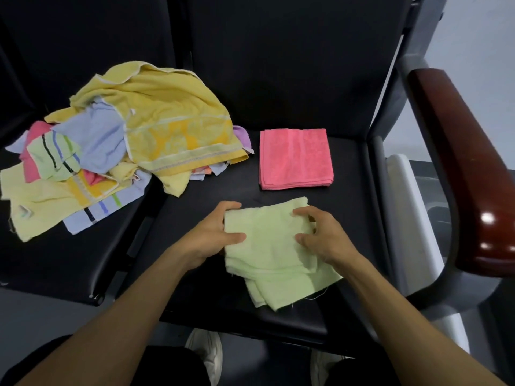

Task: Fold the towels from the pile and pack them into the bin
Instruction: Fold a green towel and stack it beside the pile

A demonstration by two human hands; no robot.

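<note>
Item: pale green terry towel [271, 246], half-folded, pinched between left hand [214, 235] and right hand [320, 235]. Folded pink terry towel [295, 158] beyond grip. Advice: align edges, flatten loose lower layers.

Two black padded seats [278, 87] with a leather-like sheen stand side by side, their dark backrests filling the upper part of the view. At the right, a glossy reddish-brown wooden armrest [462, 162] curves down over a grey metal frame [390, 151], with bright spots of light reflected on its rounded front end. Beyond it shows a pale grey wall [473, 37]. Grey floor [55, 316] lies below the seat edges.
</note>
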